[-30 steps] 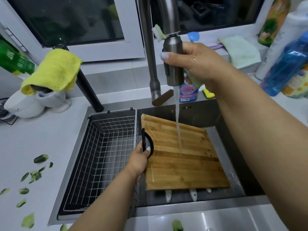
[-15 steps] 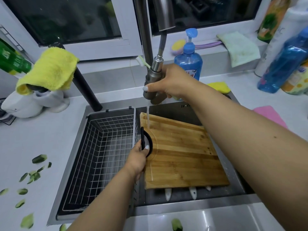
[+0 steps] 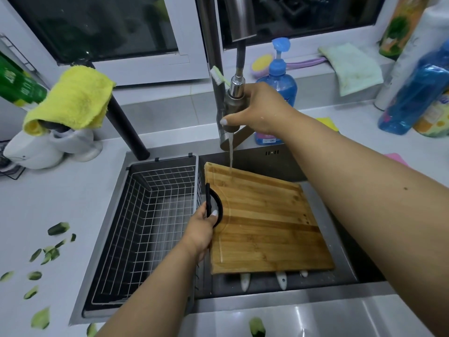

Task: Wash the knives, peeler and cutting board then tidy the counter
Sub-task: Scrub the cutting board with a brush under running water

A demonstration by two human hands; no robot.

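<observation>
A wooden cutting board [image 3: 264, 224] lies tilted in the sink [image 3: 323, 295], and my left hand [image 3: 201, 229] grips its black handle [image 3: 216, 203] at the left edge. My right hand [image 3: 257, 108] holds the pull-out faucet head [image 3: 230, 110], drawn down on its hose. Water streams from it onto the board's far left corner. Three white handle tips [image 3: 281, 280] stick out from under the board's near edge; what they belong to is hidden.
A wire drying basket [image 3: 145, 222] fills the sink's left half. Green peel scraps [image 3: 48, 254] litter the counter at left. A yellow cloth [image 3: 73, 98] drapes over a white appliance. A blue soap bottle [image 3: 279, 76], bottles at right and a pink cloth [image 3: 396, 159] stand behind.
My right hand has pulled the faucet head down and left off its spout, so the stream has shifted from the board's middle to its far left corner. My left hand kept its grip.
</observation>
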